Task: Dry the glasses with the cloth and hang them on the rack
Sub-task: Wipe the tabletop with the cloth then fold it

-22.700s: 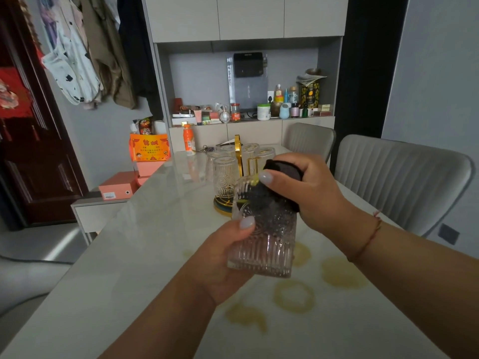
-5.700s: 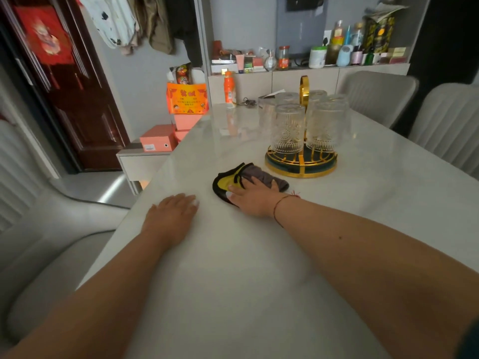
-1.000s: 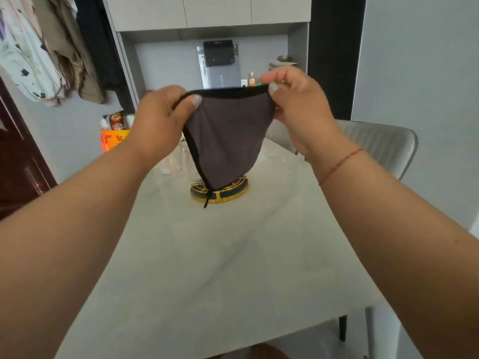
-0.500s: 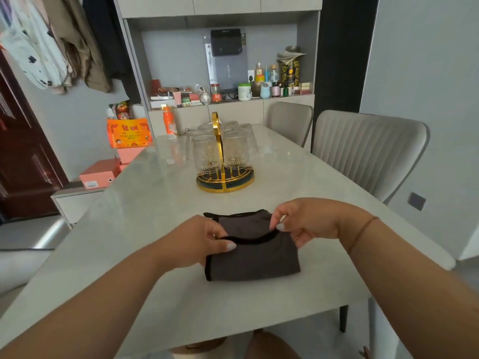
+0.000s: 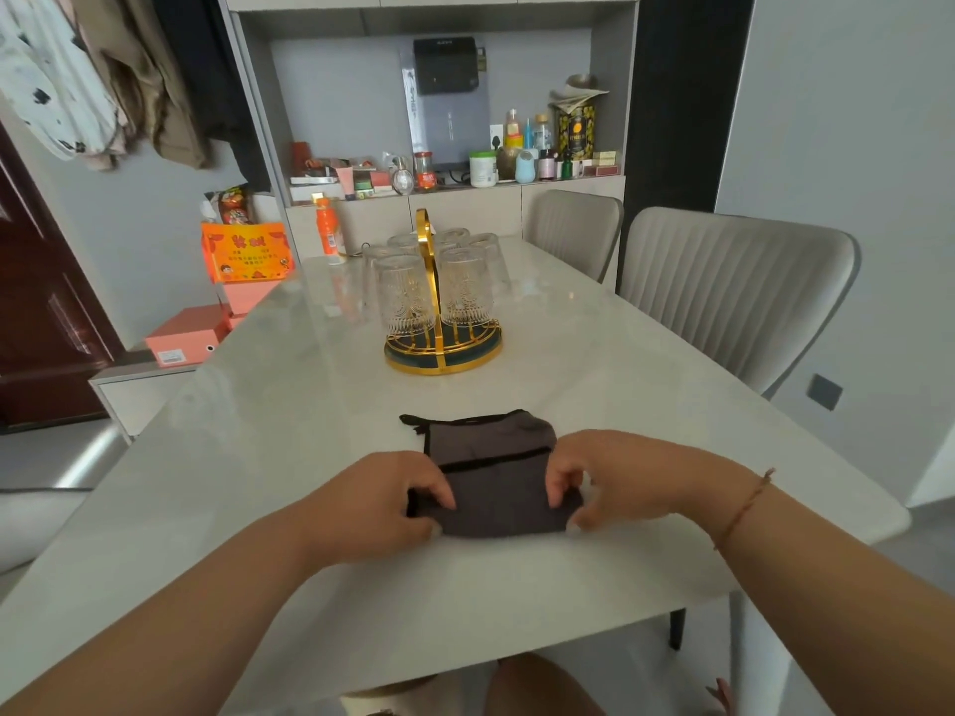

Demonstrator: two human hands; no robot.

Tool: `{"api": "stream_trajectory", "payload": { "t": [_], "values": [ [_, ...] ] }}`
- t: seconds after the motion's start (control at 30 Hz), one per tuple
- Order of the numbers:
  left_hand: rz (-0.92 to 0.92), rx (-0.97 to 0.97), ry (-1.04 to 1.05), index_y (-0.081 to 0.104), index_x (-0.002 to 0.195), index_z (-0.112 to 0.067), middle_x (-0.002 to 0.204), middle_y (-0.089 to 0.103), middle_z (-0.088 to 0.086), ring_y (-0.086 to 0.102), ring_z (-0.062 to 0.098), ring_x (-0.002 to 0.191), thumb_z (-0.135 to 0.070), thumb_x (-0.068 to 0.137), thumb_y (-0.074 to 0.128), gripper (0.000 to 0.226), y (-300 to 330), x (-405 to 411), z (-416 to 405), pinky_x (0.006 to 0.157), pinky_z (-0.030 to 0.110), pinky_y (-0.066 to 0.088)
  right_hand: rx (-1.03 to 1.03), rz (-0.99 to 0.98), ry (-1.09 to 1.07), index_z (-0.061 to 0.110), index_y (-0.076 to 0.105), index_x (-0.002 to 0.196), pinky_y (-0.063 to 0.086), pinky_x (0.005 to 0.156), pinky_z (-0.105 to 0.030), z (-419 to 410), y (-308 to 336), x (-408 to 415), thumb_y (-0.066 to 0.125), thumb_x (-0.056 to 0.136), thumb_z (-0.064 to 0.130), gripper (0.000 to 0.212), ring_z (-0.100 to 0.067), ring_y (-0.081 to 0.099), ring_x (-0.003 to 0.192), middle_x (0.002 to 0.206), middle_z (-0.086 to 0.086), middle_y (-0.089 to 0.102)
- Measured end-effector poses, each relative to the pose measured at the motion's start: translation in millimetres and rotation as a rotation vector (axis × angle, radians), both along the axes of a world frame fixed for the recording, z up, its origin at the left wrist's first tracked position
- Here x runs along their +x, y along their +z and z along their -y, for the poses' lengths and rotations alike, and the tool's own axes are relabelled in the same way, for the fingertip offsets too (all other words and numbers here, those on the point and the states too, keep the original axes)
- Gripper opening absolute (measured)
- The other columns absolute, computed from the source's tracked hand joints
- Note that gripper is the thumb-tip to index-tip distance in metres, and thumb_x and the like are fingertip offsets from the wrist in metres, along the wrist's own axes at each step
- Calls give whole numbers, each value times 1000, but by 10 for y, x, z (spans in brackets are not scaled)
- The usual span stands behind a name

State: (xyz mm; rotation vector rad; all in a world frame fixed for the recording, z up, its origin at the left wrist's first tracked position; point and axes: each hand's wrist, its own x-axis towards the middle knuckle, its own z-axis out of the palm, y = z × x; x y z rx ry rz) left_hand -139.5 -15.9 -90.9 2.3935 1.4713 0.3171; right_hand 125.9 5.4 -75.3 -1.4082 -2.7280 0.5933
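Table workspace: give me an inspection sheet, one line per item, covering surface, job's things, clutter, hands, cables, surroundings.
Surface: pale marble-look table, no loose glass on it.
Job's things: six or so glasses hang upside down on the gold rack; the grey cloth lies folded near the front edge.
Clutter: orange bottle at the far end of the table.
Hands: left hand and right hand each pinch a near corner of the cloth.
Cables: nothing seen on the table.
Surroundings: two grey chairs at the right; orange boxes at the left; a shelf of jars and bottles behind.
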Motion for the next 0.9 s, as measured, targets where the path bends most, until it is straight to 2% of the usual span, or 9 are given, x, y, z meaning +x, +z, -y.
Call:
{"api": "stream_trajectory", "payload": {
  "t": [0.07,0.13,0.23,0.3,0.37,0.43,0.53,0.67,0.9],
  "values": [
    [28,-18,36,63,88,-44,92,65,-24,61,-4,86,-17,88,65,27,59,19,-8,79,12,46,-12,-5,-30,27,62,87,45,75,-18,-27,45,9,71,83,23,10,-7,57,84,91,10,60],
    [127,-166,39,70,86,-36,80,70,-22,63,-5,76,-11,89,66,26,153,20,-35,73,11,46,-130,5,-29,29,62,83,39,63,-10,-68,152,57,69,84,21,11,3,53,67,77,15,58],
    [260,-305,94,75,87,-27,78,75,-13,67,1,77,-6,87,69,22,302,15,-140,77,18,51,-236,-200,-57,27,65,79,40,62,-8,-193,300,72,70,84,14,15,6,53,58,69,12,61],
    [314,-235,223,74,91,-25,90,76,-6,69,10,88,-8,89,68,18,350,0,-281,87,28,53,-89,-350,-156,26,66,82,43,65,-10,-388,296,21,71,84,15,12,0,57,66,74,10,64],
    [204,-76,322,67,108,-24,112,69,-4,64,14,103,-13,91,67,20,312,-7,-411,91,28,50,161,-330,-279,24,64,90,42,66,-16,-563,225,-60,69,85,20,8,-7,58,78,84,8,62],
    [76,91,348,59,122,-28,120,56,-8,56,12,111,-18,91,66,33,249,14,-424,92,25,45,308,-319,-299,23,62,97,41,71,-19,-626,145,-137,69,84,24,15,-10,55,86,93,8,60],
    [65,136,261,62,109,-35,108,56,-9,57,8,96,-20,91,65,23,229,69,-322,82,20,45,194,-402,-109,27,62,104,44,83,-17,-580,122,-237,73,81,26,26,-7,54,99,105,11,59],
    [-203,-19,100,67,114,-35,106,57,-6,55,8,92,-30,88,66,26,168,135,-211,84,23,46,21,-157,191,25,62,120,33,105,-24,-505,56,-374,76,78,22,44,-9,44,121,133,5,51],
    [-3,31,251,67,107,-31,103,57,-9,55,4,83,-20,92,62,19,71,102,-318,70,13,40,172,-20,191,38,48,137,29,111,-40,-627,-296,-461,50,98,31,40,-9,30,140,152,10,37]
  ]
}}
